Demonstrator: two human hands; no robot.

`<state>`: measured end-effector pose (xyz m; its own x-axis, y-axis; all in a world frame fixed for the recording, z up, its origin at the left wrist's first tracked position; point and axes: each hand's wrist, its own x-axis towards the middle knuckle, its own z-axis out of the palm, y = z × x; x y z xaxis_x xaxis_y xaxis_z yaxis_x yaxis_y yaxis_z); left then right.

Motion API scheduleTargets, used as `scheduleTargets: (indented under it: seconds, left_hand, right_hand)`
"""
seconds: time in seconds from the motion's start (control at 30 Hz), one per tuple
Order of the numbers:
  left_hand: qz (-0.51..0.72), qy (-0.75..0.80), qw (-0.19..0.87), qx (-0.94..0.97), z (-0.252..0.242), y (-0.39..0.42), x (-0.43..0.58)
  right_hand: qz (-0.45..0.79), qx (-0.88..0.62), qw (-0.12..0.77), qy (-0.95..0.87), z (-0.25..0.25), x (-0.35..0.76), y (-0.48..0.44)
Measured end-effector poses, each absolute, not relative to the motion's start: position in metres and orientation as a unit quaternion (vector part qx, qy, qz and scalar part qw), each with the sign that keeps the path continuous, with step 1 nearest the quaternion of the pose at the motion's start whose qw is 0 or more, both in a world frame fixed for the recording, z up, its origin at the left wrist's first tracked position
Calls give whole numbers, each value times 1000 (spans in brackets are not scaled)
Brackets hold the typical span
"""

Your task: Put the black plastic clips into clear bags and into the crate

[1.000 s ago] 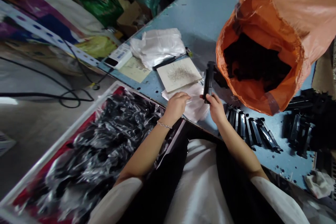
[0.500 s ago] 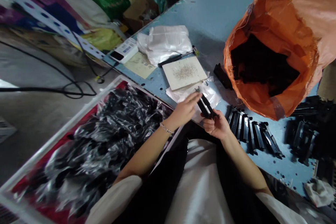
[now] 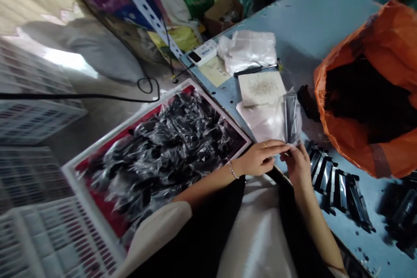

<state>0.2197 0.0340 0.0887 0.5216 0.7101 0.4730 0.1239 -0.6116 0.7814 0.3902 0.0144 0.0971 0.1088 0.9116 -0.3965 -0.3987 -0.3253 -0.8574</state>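
Observation:
A clear plastic bag (image 3: 297, 117) stands up from my fingers at the table's near edge, with a long black plastic part (image 3: 289, 115) inside it. My right hand (image 3: 299, 167) pinches the lower end of the bag. Meeting it from the left, my left hand (image 3: 260, 157) has its fingers closed at the same end, index finger stretched along it. Flat clear bags (image 3: 262, 122) lie just behind my hands, partly under a pale square pad (image 3: 260, 88) with dark specks. Right of my hands, several black parts (image 3: 340, 184) lie in a row.
A white-rimmed crate (image 3: 107, 210) on the left holds many bagged black parts (image 3: 163, 152). An orange sack (image 3: 355, 152) with a dark inside stands on the blue table (image 3: 312, 13). Stacked plastic bags (image 3: 252, 50), a black pen-like tool (image 3: 254, 70) and a white device (image 3: 205, 52) lie at the back.
The black part, bare in my hands before, is now inside a clear bag. Both hands have closed together at the bag's lower end. The view has swung left.

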Motion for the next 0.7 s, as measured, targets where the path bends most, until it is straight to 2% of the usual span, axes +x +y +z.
scheduleTargets:
  seconds: [0.13, 0.37, 0.5, 0.6, 0.7]
  left_hand:
    - [384, 319, 245, 831, 85, 36, 220]
    - [402, 398, 281, 775, 115, 36, 198]
    - [398, 467, 241, 752, 134, 39, 148]
    - [304, 599, 196, 714, 117, 44, 77]
    - [147, 729, 138, 654, 67, 43, 4]
  right_hand:
    - [591, -542, 484, -351, 93, 383, 9]
    - [623, -463, 406, -482, 97, 368, -2]
    - [667, -412, 341, -519, 105, 369, -4]
    - [677, -426, 320, -507, 103, 380, -6]
    - [655, -470, 338, -486, 94, 392, -10]
